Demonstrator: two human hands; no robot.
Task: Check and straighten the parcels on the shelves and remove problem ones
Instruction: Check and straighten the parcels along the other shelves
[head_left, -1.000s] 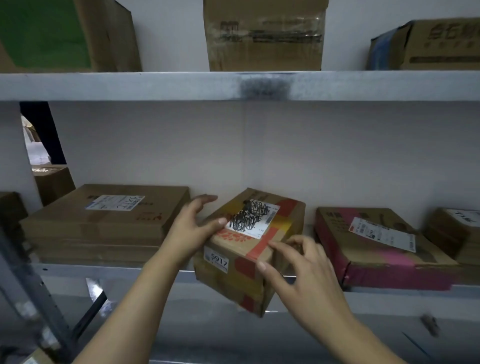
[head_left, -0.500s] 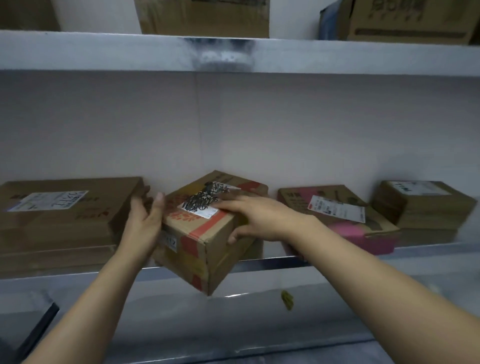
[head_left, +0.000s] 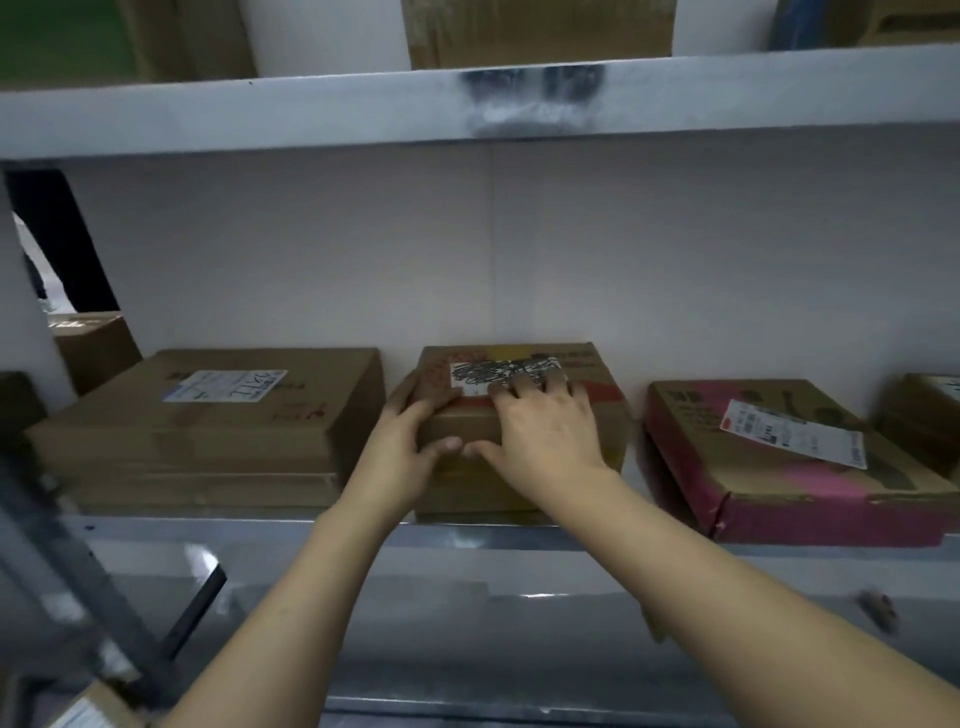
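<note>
A small cardboard parcel (head_left: 582, 364) with red tape and a scribbled-over label sits square on the middle shelf (head_left: 519, 532), its front face parallel to the shelf edge. My left hand (head_left: 402, 441) grips its front left corner, fingers on the left side and thumb on the front face. My right hand (head_left: 545, 431) lies over the top front edge, fingers spread on the label and thumb on the front face.
A wide flat carton (head_left: 208, 426) sits close on the left and a pink-printed carton (head_left: 779, 467) lies askew on the right. More boxes stand on the upper shelf (head_left: 311, 109). A grey diagonal brace (head_left: 78, 571) crosses at lower left.
The small parcel went from tilted and overhanging the shelf edge to square and pushed back on the shelf. Both hands followed it inward, the right hand moving onto its top.
</note>
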